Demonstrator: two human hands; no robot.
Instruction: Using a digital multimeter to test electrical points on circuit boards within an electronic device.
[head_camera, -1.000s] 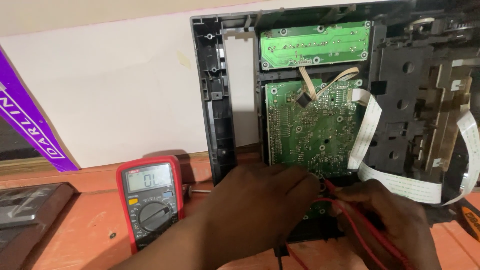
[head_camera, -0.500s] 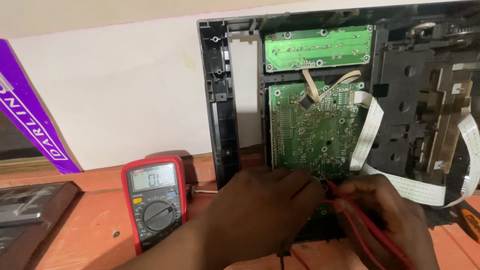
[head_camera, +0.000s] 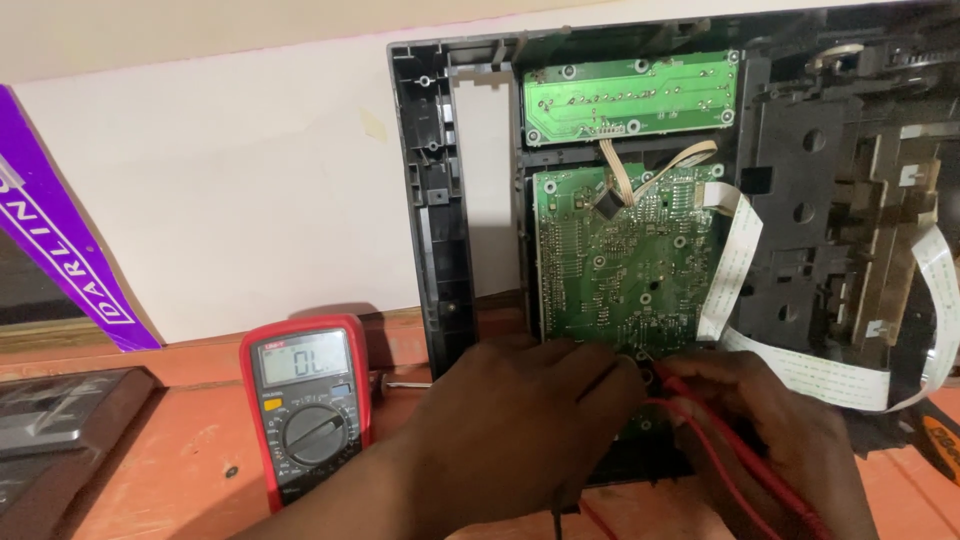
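Observation:
An opened dark grey device chassis (head_camera: 440, 230) leans upright against the wall, showing a large green circuit board (head_camera: 620, 250) and a smaller green board (head_camera: 630, 95) above it. My left hand (head_camera: 520, 430) is closed at the bottom edge of the large board; what it holds is hidden. My right hand (head_camera: 770, 430) grips a red test probe (head_camera: 680, 385) with a red lead running down, its tip at the board's lower edge. A red multimeter (head_camera: 305, 400) with a lit display lies on the table to the left.
White ribbon cables (head_camera: 730, 260) loop from the board to a black mechanism (head_camera: 830, 220) on the right. A purple strip (head_camera: 60, 240) leans on the wall at left. A dark flat device (head_camera: 50, 420) lies at the table's left edge. The table (head_camera: 180, 470) is orange-red wood.
The view has shifted slightly, so everything sits a little further right. Both hands stay at the board's lower edge with the probes.

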